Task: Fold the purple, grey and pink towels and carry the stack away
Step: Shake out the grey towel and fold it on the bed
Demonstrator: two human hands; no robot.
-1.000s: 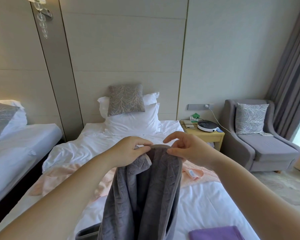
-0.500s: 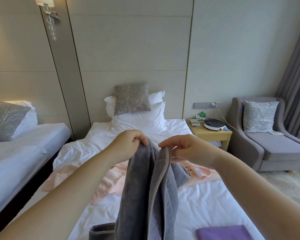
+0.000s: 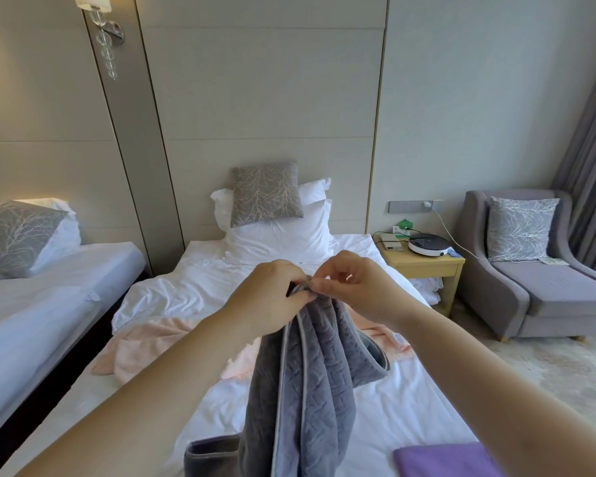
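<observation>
While the pink towel (image 3: pixel 172 342) is being left spread and rumpled across the middle of the bed (image 3: pixel 186 294), the grip of the left hand (image 3: pixel 269 297) is being kept closed on the bunched top edge of the grey towel (image 3: pixel 307 390), which is being held up above the bed and is hanging in long folds. The same edge is being pinched by the right hand (image 3: pixel 362 287), whose fingertips are touching the left. The purple towel (image 3: pixel 441 459) is lying folded flat at the bed's near right side.
</observation>
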